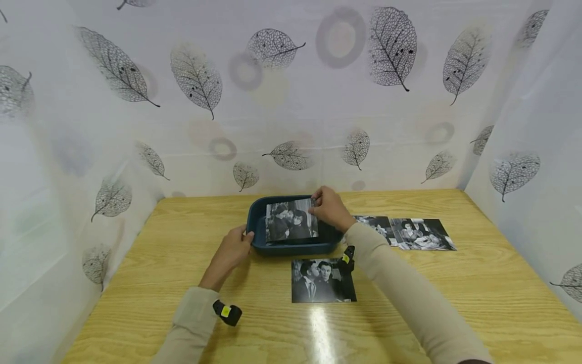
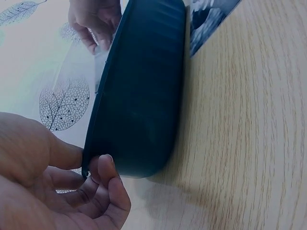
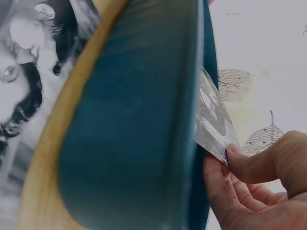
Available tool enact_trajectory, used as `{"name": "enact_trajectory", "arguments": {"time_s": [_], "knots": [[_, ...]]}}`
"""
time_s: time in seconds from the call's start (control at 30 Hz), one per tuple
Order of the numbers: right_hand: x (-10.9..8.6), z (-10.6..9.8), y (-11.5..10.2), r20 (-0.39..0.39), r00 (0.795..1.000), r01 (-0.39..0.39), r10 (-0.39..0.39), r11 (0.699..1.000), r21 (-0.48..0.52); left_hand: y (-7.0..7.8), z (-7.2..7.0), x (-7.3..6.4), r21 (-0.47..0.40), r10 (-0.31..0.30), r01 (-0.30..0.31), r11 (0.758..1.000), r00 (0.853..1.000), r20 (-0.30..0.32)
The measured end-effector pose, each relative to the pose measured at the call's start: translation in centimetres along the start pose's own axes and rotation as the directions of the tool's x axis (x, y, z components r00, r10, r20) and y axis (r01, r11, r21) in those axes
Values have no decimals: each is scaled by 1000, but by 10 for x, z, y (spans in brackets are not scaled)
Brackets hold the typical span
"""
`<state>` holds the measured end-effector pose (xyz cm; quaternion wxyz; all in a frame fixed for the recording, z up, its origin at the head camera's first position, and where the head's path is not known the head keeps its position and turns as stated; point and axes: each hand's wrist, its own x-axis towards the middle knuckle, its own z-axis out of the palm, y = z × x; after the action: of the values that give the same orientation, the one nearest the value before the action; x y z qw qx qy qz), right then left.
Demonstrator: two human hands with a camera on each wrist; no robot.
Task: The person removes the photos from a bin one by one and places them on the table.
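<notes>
A dark blue plastic bin (image 1: pixel 297 249) stands on the table. My left hand (image 1: pixel 234 246) pinches its rim at the left end, and the left wrist view shows thumb and fingers on the bin wall (image 2: pixel 139 91). My right hand (image 1: pixel 331 208) pinches the right edge of a black-and-white photo (image 1: pixel 291 222) over the bin. In the right wrist view, thumb and fingertips grip a corner of the glossy photo (image 3: pixel 213 117), which is partly hidden behind the bin's rim. Another photo (image 1: pixel 316 283) lies flat in front of the bin.
To the right of the bin lie a photo (image 1: pixel 425 234) and another photo (image 1: pixel 379 225), partly covered by my right forearm. The wooden table (image 1: pixel 150 283) is bordered at the back and sides by leaf-patterned sheeting (image 1: pixel 309 111).
</notes>
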<state>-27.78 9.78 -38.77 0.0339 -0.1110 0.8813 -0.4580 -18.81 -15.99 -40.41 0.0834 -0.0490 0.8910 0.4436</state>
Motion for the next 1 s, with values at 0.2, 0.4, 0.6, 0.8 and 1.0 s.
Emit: {"name": "enact_trajectory", "arguments": {"time_s": [0.2, 0.4, 0.6, 0.8, 1.0], "knots": [[-4, -17, -9, 2, 1000, -28, 28, 999, 24, -2, 0, 1, -2, 9, -9, 1000, 1000, 0], [-12, -38, -10, 3, 999, -47, 46, 997, 61, -2, 0, 1, 4, 12, -12, 1000, 1000, -4], [-23, -65, -3, 20, 998, -66, 65, 994, 89, -3, 0, 0, -14, 4, -4, 1000, 1000, 4], [-40, -92, 6, 25, 998, -59, 57, 993, 104, -4, 0, 1, -4, 11, -11, 1000, 1000, 3], [-59, -111, 18, 26, 996, -89, 87, 992, 94, -5, 0, 2, 6, 14, -14, 1000, 1000, 3]]}}
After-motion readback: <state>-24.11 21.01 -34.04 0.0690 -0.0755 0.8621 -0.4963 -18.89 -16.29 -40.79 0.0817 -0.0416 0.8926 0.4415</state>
